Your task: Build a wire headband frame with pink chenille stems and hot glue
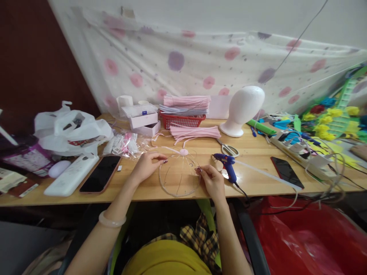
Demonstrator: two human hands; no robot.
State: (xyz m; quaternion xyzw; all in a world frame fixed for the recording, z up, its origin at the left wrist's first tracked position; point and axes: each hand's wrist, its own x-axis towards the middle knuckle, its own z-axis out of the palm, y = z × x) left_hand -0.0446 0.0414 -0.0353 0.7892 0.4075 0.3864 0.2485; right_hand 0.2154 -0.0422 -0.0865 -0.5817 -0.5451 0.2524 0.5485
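Note:
A round wire frame (168, 192) with a pale wrapped rim is held at the front of the wooden table. Thin wires run across it towards a small pink disc (184, 152) at its far side. My left hand (149, 166) pinches the rim on the left between thumb and forefinger. On the opposite side, my right hand (212, 182) has its thumb and fingers closed on the rim's right edge. A blue hot glue gun (228, 167) with a long clear glue stick (266, 173) lies just right of my right hand. Scissors (229, 149) rest behind it.
Pink fuzzy stems (195, 132) lie before a red basket (183, 120). A white foam head (243, 109) stands behind. Phones (101, 174) (286, 172), a white power bank (71, 175), bagged beads (123, 145) and a power strip (304, 158) with trailing cords occupy the sides.

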